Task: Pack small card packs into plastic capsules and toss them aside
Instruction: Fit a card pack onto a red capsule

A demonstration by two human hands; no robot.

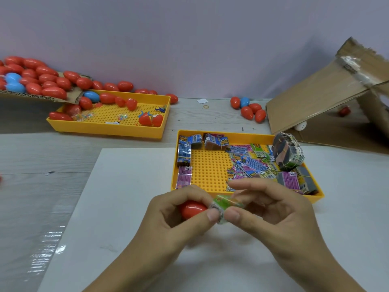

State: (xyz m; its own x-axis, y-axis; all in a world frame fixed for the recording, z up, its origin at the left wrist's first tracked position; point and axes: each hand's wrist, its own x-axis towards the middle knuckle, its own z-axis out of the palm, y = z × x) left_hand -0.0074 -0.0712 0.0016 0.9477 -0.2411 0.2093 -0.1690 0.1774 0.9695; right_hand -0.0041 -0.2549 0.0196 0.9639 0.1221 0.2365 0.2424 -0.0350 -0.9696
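My left hand [176,216] curls round the red capsule half [192,209]; my right hand [271,209] pinches the green card pack [226,205] at its mouth. Pack looks light and bendy, shell slick, so I'd pinch the pack's far end, pushing straight.

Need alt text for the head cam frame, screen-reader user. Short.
Over a white sheet, a person's left hand holds a red capsule half while the right hand pinches a green card pack against its opening. Just behind sits a yellow tray of card packs; farther left, another yellow tray and a heap of red and blue capsules.
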